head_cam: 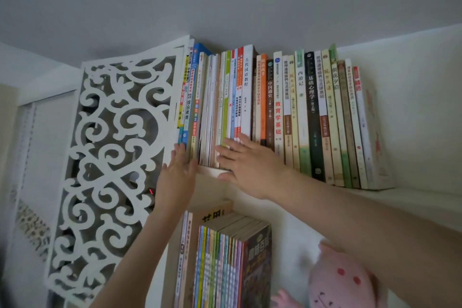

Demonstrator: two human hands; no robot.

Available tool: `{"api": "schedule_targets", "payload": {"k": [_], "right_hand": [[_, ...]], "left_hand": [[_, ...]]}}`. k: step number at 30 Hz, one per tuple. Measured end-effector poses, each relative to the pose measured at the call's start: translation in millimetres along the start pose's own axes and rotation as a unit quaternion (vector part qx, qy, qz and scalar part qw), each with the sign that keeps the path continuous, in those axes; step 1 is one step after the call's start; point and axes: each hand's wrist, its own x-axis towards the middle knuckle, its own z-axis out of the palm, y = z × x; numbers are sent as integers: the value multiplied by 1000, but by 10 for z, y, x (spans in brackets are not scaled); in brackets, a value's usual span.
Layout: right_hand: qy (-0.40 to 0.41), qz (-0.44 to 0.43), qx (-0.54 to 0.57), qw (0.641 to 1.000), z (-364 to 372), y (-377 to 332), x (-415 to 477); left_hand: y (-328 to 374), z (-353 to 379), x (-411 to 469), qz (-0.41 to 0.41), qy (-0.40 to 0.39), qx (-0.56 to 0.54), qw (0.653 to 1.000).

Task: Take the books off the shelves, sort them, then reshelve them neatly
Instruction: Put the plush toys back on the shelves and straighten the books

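Both sets of fingers [232,144] straight, left hand [176,172], right hand [252,170] pressing top-shelf books [297,112]

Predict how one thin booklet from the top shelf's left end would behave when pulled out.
The thin booklets look soft-covered with narrow spines, so one would probably bend and feel light. They stand tightly packed, so neighbours may slide out too.

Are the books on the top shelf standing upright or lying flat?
Upright: the top-shelf books stand side by side, spines out. The left hand and right hand touch them with straight fingers.
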Motion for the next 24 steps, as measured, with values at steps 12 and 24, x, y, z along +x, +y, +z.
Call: {"api": "schedule_targets", "payload": {"k": [12,24], "right_hand": [[19,19,113,993,14,-84,-1107],[85,250,91,960,67,248,-2190]], "left_hand": [[560,0,-894,112,-29,-130,985],[1290,541,-1353,272,-18,-113,955]]}}
